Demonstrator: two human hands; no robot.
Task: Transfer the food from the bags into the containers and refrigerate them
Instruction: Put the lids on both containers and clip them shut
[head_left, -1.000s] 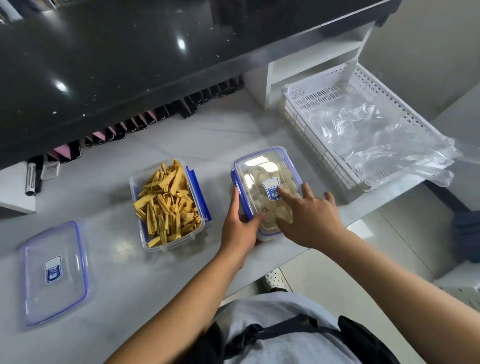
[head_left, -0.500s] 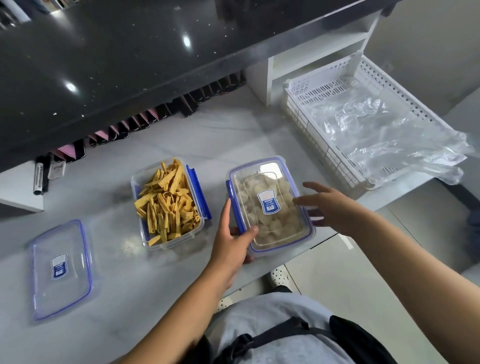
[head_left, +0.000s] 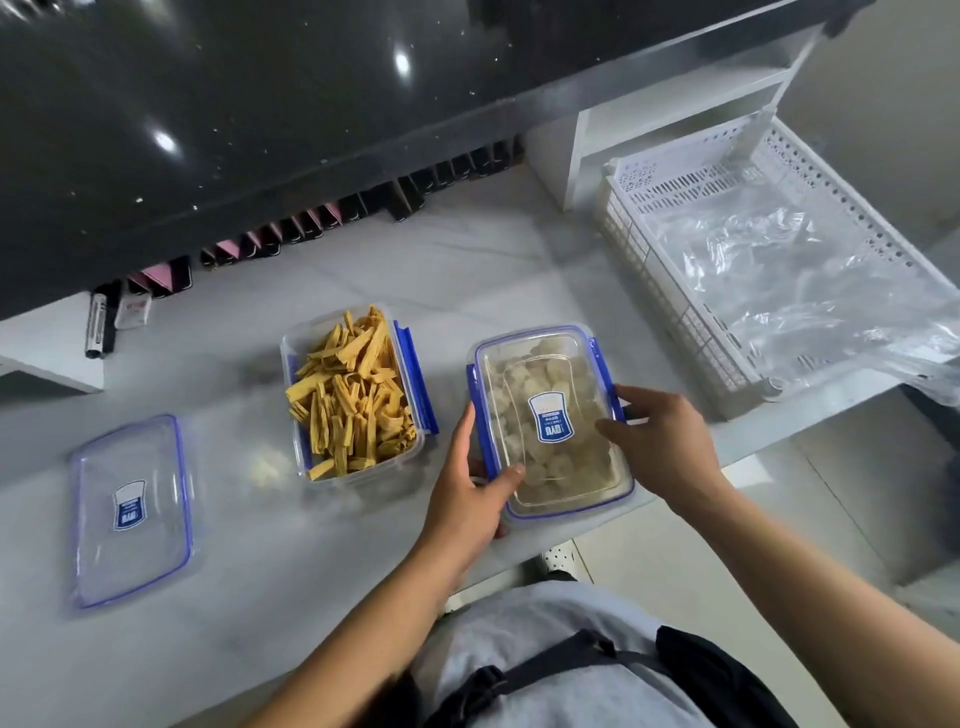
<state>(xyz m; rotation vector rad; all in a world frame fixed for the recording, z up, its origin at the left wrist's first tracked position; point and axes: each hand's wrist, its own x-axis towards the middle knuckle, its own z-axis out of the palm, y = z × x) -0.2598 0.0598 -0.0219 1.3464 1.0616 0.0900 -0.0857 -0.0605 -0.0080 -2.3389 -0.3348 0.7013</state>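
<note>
A clear lidded container (head_left: 550, 374) with blue clips holds pale round food and sits near the counter's front edge. My left hand (head_left: 470, 493) grips its left side, thumb on the lid's near corner. My right hand (head_left: 660, 441) holds its right side, fingers over the lid and right clip. To the left stands an open container (head_left: 353, 395) full of yellow tofu-skin strips. Its loose lid (head_left: 130, 509) lies flat at the far left of the counter.
A white perforated basket (head_left: 670, 291) with empty clear plastic bags (head_left: 779, 291) sits at the right end of the grey counter (head_left: 467, 270). A black raised ledge (head_left: 260, 104) overhangs the back. A marker (head_left: 96, 327) lies under it at left.
The right hand lifted off the lid, swung out to the right, and now grips the lidded container's right side. The left hand stayed on the left side.
</note>
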